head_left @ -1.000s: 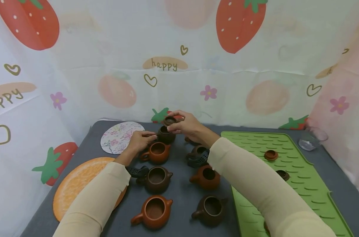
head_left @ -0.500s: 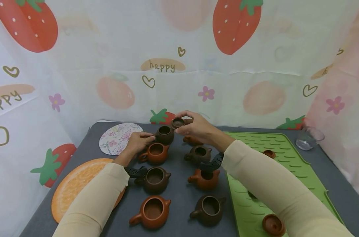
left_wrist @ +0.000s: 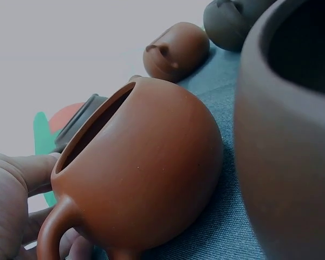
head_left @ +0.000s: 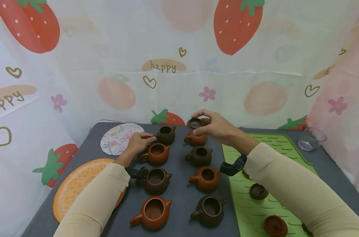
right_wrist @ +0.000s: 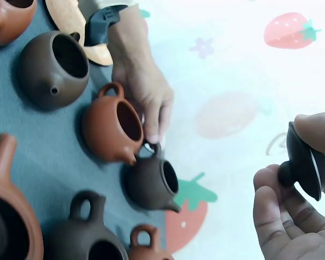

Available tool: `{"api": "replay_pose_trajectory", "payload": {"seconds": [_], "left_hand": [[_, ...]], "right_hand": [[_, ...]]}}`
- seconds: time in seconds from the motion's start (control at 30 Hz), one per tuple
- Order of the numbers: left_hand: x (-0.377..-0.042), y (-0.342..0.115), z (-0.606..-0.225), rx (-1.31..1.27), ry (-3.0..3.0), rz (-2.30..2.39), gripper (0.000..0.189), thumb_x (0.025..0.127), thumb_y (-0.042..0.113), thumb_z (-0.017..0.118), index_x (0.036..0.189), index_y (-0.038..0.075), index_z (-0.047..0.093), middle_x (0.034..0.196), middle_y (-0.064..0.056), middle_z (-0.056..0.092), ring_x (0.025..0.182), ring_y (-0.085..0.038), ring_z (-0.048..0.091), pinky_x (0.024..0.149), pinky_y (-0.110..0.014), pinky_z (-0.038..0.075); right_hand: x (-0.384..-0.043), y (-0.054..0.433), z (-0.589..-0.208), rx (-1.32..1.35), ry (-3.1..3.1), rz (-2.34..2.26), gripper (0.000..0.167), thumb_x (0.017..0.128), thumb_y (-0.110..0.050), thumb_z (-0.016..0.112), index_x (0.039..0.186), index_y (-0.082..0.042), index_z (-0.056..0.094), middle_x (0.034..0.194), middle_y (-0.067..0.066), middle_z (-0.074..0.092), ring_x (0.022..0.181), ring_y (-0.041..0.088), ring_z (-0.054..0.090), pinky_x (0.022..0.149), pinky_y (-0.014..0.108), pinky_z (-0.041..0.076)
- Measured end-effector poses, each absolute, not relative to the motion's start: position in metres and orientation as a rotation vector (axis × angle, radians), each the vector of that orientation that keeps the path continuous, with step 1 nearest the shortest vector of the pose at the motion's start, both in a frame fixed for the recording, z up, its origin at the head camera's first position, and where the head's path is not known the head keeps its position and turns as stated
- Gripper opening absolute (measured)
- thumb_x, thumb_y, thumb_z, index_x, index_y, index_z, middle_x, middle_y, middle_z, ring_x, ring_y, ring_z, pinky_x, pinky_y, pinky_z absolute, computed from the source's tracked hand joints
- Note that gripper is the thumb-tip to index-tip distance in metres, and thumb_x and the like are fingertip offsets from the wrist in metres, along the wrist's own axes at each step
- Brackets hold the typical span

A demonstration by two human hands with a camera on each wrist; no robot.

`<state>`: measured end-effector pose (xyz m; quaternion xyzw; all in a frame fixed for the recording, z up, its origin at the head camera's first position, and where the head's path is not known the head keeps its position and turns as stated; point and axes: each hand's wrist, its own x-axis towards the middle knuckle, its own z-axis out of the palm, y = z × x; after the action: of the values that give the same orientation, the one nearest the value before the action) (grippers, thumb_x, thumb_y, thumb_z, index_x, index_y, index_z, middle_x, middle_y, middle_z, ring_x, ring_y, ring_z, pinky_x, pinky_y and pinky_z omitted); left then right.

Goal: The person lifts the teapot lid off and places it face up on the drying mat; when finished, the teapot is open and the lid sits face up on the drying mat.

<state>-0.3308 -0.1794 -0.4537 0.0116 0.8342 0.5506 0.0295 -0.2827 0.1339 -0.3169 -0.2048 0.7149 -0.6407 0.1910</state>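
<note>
At the back of the left row stands a small dark brown teapot (head_left: 166, 136) without a lid. My left hand (head_left: 139, 142) pinches its handle; the right wrist view shows those fingers (right_wrist: 153, 127) at the handle. My right hand (head_left: 219, 127) holds a dark teapot lid (head_left: 194, 124) between thumb and fingers, hollow side up. Its round knob (right_wrist: 285, 174) points toward the curled fingers. The lid is in the air above a reddish teapot (head_left: 196, 139) at the back of the right row. In the left wrist view another reddish teapot (left_wrist: 146, 168) partly hides my left hand (left_wrist: 11, 200).
Several more lidless teapots, reddish and dark, form two rows, including a dark one (head_left: 210, 210) at front right. On the green mat (head_left: 238, 204) lie loose lids, one reddish (head_left: 275, 225). A clear glass (head_left: 311, 140), orange-slice mat (head_left: 78, 184) and floral mat (head_left: 117, 141) flank them.
My right hand has carried the lid rightward, from just over the dark teapot's mouth to above the back right reddish teapot. My left hand keeps its place at the handle.
</note>
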Motion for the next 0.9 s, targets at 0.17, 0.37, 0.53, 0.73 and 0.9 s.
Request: {"api": "replay_pose_trajectory", "payload": {"seconds": [0.17, 0.37, 0.53, 0.73, 0.9], "left_hand": [[-0.332, -0.179, -0.454, 0.035, 2.580, 1.701, 0.031, 0.093, 0.021, 0.069, 0.116, 0.000, 0.070, 0.100, -0.015, 0.069, 0.086, -0.024, 0.067, 0.069, -0.031, 0.054], [-0.332, -0.179, -0.454, 0.037, 2.593, 1.684, 0.031, 0.093, 0.021, 0.068, 0.116, 0.000, 0.070, 0.102, -0.015, 0.069, 0.087, -0.025, 0.067, 0.070, -0.031, 0.054], [-0.333, -0.179, -0.455, 0.040, 2.600, 1.685, 0.031, 0.093, 0.021, 0.068, 0.116, 0.000, 0.070, 0.100, -0.015, 0.069, 0.085, -0.024, 0.067, 0.068, -0.030, 0.054], [-0.333, -0.179, -0.455, 0.044, 2.598, 1.685, 0.031, 0.093, 0.021, 0.068, 0.115, 0.000, 0.070, 0.099, -0.014, 0.069, 0.084, -0.023, 0.067, 0.067, -0.030, 0.053], [-0.333, -0.180, -0.455, 0.036, 2.590, 1.688, 0.031, 0.093, 0.021, 0.068, 0.115, 0.000, 0.070, 0.099, -0.015, 0.069, 0.084, -0.024, 0.067, 0.068, -0.030, 0.054]], "right_hand": [[-0.279, 0.151, -0.314, -0.558, 2.053, -1.791, 0.044, 0.087, 0.004, 0.068, 0.126, -0.001, 0.049, 0.113, 0.023, 0.055, 0.106, 0.034, 0.056, 0.089, 0.042, 0.046], [-0.274, 0.172, -0.314, -0.552, 2.135, -1.742, 0.045, 0.087, 0.003, 0.069, 0.127, 0.000, 0.048, 0.119, 0.022, 0.052, 0.111, 0.035, 0.053, 0.089, 0.040, 0.046], [-0.273, 0.186, -0.316, -0.533, 2.187, -1.715, 0.045, 0.087, 0.004, 0.068, 0.128, 0.000, 0.048, 0.119, 0.022, 0.052, 0.108, 0.031, 0.055, 0.087, 0.038, 0.048], [-0.274, 0.199, -0.319, -0.512, 2.214, -1.683, 0.046, 0.088, 0.004, 0.067, 0.129, -0.001, 0.048, 0.118, 0.023, 0.052, 0.105, 0.032, 0.055, 0.084, 0.037, 0.049], [-0.274, 0.211, -0.325, -0.475, 2.274, -1.609, 0.047, 0.087, 0.005, 0.067, 0.130, -0.002, 0.049, 0.117, 0.022, 0.054, 0.104, 0.033, 0.056, 0.085, 0.041, 0.049]]}}
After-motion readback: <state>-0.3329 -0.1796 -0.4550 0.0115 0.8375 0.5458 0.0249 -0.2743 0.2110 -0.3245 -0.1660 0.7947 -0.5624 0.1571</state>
